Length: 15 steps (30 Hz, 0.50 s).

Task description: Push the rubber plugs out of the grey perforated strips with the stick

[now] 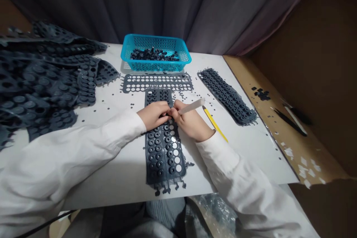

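Sleeves (69,156) | left fingers (159,111) curled on rubber mat (163,156) | right fingers (178,113) pinch stick (191,106) | white table (117,182), curtain (139,3)

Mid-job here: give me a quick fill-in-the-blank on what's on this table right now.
The plastic basket is ____ and holds dark rubber pieces.
The person's ____ hand grips a pale flat stick.
Dark rubber sheets are heaped on the person's ____ side of the table.

Missing words: blue; right; left.
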### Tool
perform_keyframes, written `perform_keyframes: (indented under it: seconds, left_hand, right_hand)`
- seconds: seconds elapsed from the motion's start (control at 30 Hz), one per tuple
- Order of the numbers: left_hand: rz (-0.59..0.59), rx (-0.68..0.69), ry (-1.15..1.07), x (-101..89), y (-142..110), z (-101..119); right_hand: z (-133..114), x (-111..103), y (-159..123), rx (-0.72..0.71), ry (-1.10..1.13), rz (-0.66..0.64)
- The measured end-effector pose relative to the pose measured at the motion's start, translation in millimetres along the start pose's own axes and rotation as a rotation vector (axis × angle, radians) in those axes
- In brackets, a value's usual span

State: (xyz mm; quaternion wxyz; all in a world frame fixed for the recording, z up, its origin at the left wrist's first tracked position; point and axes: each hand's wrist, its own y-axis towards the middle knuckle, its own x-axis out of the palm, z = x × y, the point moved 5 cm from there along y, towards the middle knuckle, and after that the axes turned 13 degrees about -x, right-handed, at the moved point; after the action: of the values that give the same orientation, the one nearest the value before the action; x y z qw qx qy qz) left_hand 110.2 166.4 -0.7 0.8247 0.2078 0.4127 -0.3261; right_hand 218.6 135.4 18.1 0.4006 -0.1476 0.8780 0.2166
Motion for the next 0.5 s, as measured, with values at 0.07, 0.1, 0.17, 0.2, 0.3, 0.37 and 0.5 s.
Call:
perform_keyframes:
  seconds: [0.07, 0.1, 0.17, 0.2, 0.3, 0.37, 0.5]
  left_hand:
    - [-0.031, 0.008, 0.045, -1.0, 2, 2]
    - [-0.039, 0.012, 0.061, -1.4, 2, 3]
    - [-0.054, 0.018, 0.083, -1.6, 3, 4]
    - [-0.06, 0.019, 0.09, -1.4, 3, 4]
    - [-0.082, 0.024, 0.106, -0.3, 5, 5]
    - [-0.093, 0.031, 0.113, 0.1, 6, 4]
    - [-0.112, 0.07, 0.123, 0.2, 8, 5]
  right_hand:
    - [0, 0, -3, 0.002, 0.02, 0.031]
    - [0, -1, -6, 0.004, 0.031, 0.049]
    - [1, -1, -12, 0.007, 0.07, 0.096]
    - [1, -1, -16, 0.015, 0.096, 0.126]
    - [6, -1, -29, 0.091, 0.162, 0.223]
    - [9, 0, -35, 0.147, 0.176, 0.267]
    - [9, 2, -37, 0.172, 0.179, 0.281]
